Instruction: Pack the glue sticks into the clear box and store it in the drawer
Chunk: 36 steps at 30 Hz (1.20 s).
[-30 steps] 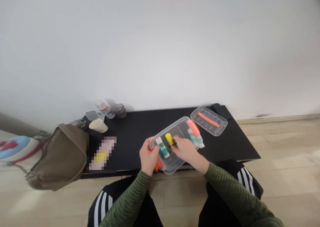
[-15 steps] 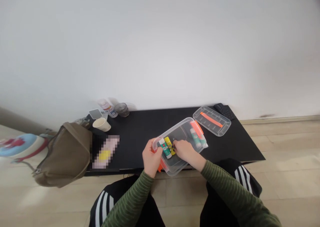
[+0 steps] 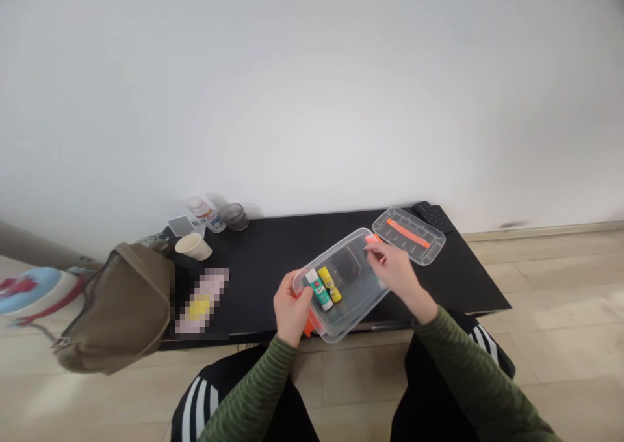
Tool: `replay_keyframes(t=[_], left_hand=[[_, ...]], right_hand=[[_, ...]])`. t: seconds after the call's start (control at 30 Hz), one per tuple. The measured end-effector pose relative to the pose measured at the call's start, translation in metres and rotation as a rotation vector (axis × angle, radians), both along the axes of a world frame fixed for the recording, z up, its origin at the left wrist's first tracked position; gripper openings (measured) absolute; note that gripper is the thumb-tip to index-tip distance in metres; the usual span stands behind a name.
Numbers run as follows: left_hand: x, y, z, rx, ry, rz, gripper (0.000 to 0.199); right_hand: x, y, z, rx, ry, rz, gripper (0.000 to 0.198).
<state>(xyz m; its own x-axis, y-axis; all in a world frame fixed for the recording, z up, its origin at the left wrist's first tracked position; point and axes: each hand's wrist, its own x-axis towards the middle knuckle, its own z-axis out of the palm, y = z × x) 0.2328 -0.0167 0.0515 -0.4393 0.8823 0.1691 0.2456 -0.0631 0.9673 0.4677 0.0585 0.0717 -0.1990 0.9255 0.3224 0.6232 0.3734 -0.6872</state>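
On the table (image 3: pixel 263 260), near its front edge: open box (image 3: pixel 358 305), lid (image 3: pixel 408 233) just beyond its right end. Left hand (image 3: pixel 292 309) pinches the box's left rim. Right hand (image 3: pixel 397 273) over the right end, fingers curled narrow; cannot tell if they hold anything. Green stick (image 3: pixel 319 290) and yellow stick (image 3: pixel 330 285) lie side by side inside, left end. Advice: steady left grip, box level, else the round sticks may roll. Since half a second ago, right hand has left the yellow stick; another stick, visible then at the right end, is now out of sight.
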Motion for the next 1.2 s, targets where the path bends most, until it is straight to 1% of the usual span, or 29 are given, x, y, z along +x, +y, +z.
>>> replay_keyframes(t=[0.07, 0.1, 0.17, 0.23, 0.33, 0.43, 0.53, 0.63, 0.83, 1.1, 1.2], left_hand=[[-0.001, 0.001, -0.001, -0.002, -0.006, 0.002, 0.032], [-0.002, 0.001, -0.002, -0.001, -0.008, 0.003, 0.032], [-0.004, 0.002, -0.004, 0.004, -0.020, 0.003, 0.033], [-0.006, 0.003, -0.006, 0.011, -0.048, 0.004, 0.033], [-0.010, 0.005, -0.009, 0.009, -0.090, 0.002, 0.034], [-0.012, 0.006, -0.012, 0.002, -0.108, 0.010, 0.034], [-0.013, 0.006, -0.012, 0.002, -0.115, 0.028, 0.034], [-0.013, 0.006, -0.010, 0.004, -0.127, 0.023, 0.034], [-0.014, 0.004, -0.008, -0.008, -0.143, 0.021, 0.034], [-0.014, 0.004, -0.007, -0.014, -0.171, 0.009, 0.034], [-0.014, 0.005, -0.007, -0.016, -0.165, 0.001, 0.034]], right_hand=[[0.026, 0.011, -0.001, 0.025, 0.069, -0.159, 0.024], [0.038, 0.017, -0.003, 0.014, 0.060, -0.221, 0.023], [0.056, 0.027, -0.012, -0.060, -0.036, -0.284, 0.021], [0.067, 0.033, -0.024, -0.188, -0.189, -0.275, 0.018], [0.068, 0.035, -0.042, -0.379, -0.399, -0.240, 0.017], [0.062, 0.031, -0.055, -0.475, -0.521, -0.221, 0.021], [0.058, 0.028, -0.062, -0.479, -0.556, -0.183, 0.027], [0.057, 0.026, -0.065, -0.484, -0.560, -0.170, 0.030], [0.056, 0.025, -0.065, -0.540, -0.592, -0.250, 0.034], [0.057, 0.025, -0.067, -0.590, -0.630, -0.266, 0.031], [0.057, 0.025, -0.067, -0.565, -0.572, -0.287, 0.026]])
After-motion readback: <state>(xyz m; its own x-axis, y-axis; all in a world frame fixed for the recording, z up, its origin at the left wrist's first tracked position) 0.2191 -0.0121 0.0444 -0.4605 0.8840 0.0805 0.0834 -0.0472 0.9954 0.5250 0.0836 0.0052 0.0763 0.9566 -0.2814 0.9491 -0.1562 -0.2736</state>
